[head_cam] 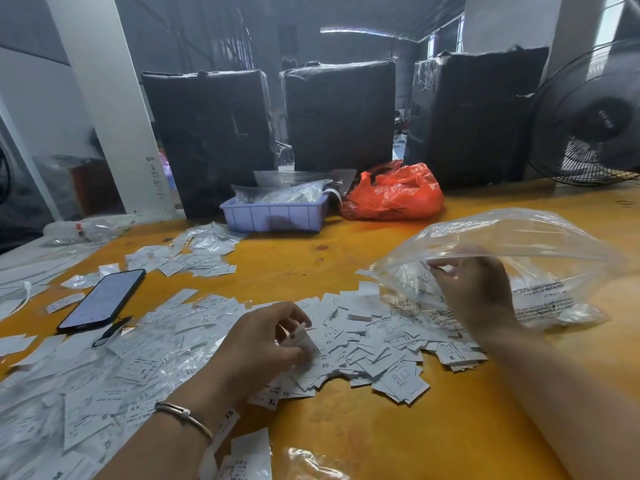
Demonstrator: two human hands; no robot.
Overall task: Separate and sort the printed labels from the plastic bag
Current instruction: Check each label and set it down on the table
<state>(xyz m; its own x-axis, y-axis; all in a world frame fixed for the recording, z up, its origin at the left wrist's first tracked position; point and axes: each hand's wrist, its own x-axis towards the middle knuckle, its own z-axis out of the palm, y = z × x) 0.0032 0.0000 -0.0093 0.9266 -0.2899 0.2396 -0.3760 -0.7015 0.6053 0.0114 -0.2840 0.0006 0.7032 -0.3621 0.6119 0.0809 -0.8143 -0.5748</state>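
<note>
A heap of small white printed labels (367,344) lies on the yellow table (450,410), spilling from the mouth of a clear plastic bag (519,237). My right hand (474,289) grips the bag's lower edge and holds it lifted and open; a few labels remain inside. My left hand (259,344), with a bracelet on the wrist, rests on the heap and pinches a label marked M (301,337) between its fingers. More labels in clear sleeves (86,382) cover the table's left side.
A black phone (102,301) lies at the left among the labels. At the back stand a lilac tray (273,213) holding bagged labels, a red plastic bag (394,192), three black wrapped bales (339,112) and a fan (592,116) on the right.
</note>
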